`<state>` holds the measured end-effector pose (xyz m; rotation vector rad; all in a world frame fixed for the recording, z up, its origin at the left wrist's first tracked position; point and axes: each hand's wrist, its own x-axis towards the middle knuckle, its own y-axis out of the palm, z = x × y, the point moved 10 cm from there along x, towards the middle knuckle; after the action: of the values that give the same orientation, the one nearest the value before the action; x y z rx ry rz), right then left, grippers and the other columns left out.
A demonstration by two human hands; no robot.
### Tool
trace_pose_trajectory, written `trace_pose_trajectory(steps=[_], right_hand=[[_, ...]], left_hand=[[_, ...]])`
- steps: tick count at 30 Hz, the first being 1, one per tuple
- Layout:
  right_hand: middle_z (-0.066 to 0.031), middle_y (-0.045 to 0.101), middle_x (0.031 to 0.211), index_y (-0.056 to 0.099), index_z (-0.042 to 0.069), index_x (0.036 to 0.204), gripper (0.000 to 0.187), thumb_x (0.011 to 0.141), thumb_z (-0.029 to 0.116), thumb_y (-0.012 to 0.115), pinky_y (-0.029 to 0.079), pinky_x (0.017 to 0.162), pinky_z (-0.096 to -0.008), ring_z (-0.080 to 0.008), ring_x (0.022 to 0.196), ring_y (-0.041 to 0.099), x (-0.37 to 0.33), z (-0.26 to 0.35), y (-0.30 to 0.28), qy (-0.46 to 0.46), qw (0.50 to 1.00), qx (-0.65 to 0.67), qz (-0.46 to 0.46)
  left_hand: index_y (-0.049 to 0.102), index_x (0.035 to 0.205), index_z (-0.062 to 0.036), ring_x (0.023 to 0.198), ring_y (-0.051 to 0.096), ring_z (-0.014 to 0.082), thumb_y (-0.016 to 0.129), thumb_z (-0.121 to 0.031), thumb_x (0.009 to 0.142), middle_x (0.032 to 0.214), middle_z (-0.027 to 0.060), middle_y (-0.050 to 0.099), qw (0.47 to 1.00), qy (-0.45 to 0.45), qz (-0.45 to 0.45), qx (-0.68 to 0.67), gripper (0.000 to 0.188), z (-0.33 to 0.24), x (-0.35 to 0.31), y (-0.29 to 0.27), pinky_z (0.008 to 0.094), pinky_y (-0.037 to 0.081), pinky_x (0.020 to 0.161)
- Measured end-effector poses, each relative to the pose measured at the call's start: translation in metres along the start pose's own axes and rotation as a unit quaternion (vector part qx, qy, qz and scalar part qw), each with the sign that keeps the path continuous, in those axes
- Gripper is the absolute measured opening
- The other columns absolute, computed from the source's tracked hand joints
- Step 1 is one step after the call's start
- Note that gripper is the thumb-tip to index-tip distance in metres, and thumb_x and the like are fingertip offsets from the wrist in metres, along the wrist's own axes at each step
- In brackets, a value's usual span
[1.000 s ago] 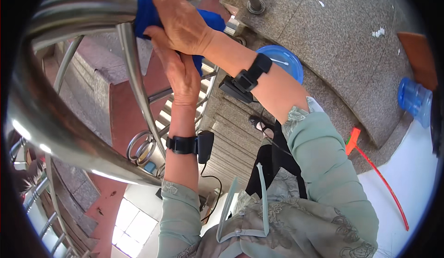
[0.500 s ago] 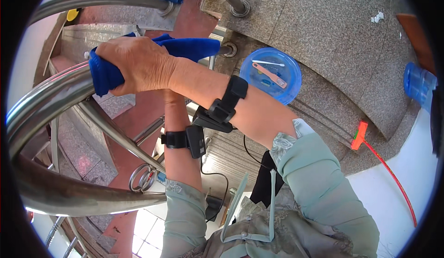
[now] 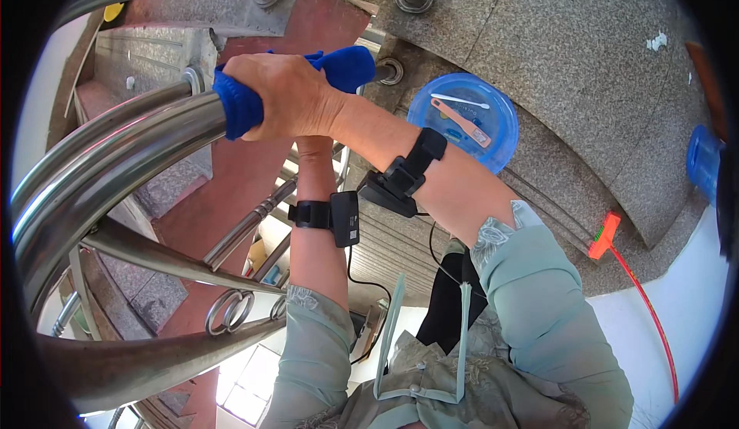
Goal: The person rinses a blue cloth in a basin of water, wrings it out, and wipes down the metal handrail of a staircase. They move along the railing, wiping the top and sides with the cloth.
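My right hand (image 3: 285, 96) is wrapped over a blue cloth (image 3: 240, 107), which lies around the thick steel handrail (image 3: 165, 133) at upper left. One end of the cloth sticks out to the right, past my knuckles. My left forearm (image 3: 315, 175) reaches up under the right wrist. The left hand is hidden behind the right one, so its fingers do not show. Both forearms wear black straps with small black boxes.
Right of my hands, a blue basin (image 3: 504, 144) stands on the stone steps, holding a pink-handled tool and a white stick. Farther right are an orange brush (image 3: 604, 237) with a red handle and a blue plastic container (image 3: 702, 160). Lower steel rails (image 3: 154, 256) curve at left.
My right hand and the cloth have slid to the right along the handrail. My left forearm has shifted right too. The view has moved slightly.
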<state>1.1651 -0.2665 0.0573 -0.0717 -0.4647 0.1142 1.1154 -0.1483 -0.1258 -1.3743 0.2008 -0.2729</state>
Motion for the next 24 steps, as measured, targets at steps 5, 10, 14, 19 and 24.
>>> trace_pose_trajectory(steps=[5, 10, 14, 19, 24], right_hand=[[-0.0088, 0.067, 0.097, 0.058, 0.011, 0.106, 0.054, 0.06, 0.027, 0.081, 0.056, 0.079, -0.0411, -0.0306, 0.094, 0.067, -0.019, -0.027, -0.001, -0.027, 0.999, 0.006, -0.034], [-0.011, 0.066, 0.11, 0.058, 0.01, 0.11, 0.059, 0.058, 0.025, 0.083, 0.055, 0.085, -0.0408, -0.0319, 0.101, 0.065, -0.034, -0.064, 0.003, 0.025, 0.999, -0.025, 0.004], [-0.0105, 0.066, 0.106, 0.058, 0.009, 0.108, 0.058, 0.058, 0.024, 0.084, 0.056, 0.083, -0.0408, -0.0321, 0.099, 0.065, -0.045, -0.081, 0.005, 0.015, 1.0, -0.024, -0.007], [-0.0089, 0.066, 0.099, 0.058, 0.011, 0.107, 0.057, 0.058, 0.024, 0.084, 0.056, 0.081, -0.0403, -0.0318, 0.094, 0.066, -0.064, -0.112, 0.005, 0.03, 0.997, -0.035, -0.056], [-0.0082, 0.066, 0.098, 0.057, 0.011, 0.107, 0.058, 0.058, 0.025, 0.085, 0.056, 0.081, -0.0395, -0.0314, 0.094, 0.066, -0.082, -0.14, 0.005, 0.006, 0.996, -0.029, -0.08]], left_hand=[[0.029, 0.155, -0.0158, 0.143, 0.03, 0.024, 0.041, -0.032, 0.104, 0.156, 0.0076, 0.035, 0.986, -0.035, 0.039, -0.157, 0.054, 0.0, 0.011, 0.025, 0.0395, 0.016, 0.12], [0.025, 0.154, -0.0126, 0.143, 0.031, 0.0222, 0.04, -0.039, 0.104, 0.155, 0.0085, 0.035, 0.818, -0.153, 0.218, -0.51, 0.058, -0.029, 0.006, 0.079, 0.04, 0.02, 0.12], [0.02, 0.154, -0.0116, 0.144, 0.031, 0.0251, 0.039, -0.044, 0.104, 0.156, 0.0109, 0.032, 0.32, -0.063, -0.028, -0.945, 0.063, -0.046, 0.017, 0.07, 0.0437, 0.024, 0.119], [0.02, 0.154, -0.0123, 0.142, 0.033, 0.0272, 0.041, -0.047, 0.102, 0.155, 0.0115, 0.033, 0.306, -0.118, -0.011, -0.945, 0.066, -0.049, 0.015, 0.12, 0.046, 0.027, 0.118], [0.02, 0.154, -0.012, 0.142, 0.034, 0.0265, 0.041, -0.047, 0.102, 0.154, 0.0114, 0.034, 0.286, -0.168, 0.008, -0.943, 0.067, -0.053, 0.002, 0.157, 0.046, 0.027, 0.118]])
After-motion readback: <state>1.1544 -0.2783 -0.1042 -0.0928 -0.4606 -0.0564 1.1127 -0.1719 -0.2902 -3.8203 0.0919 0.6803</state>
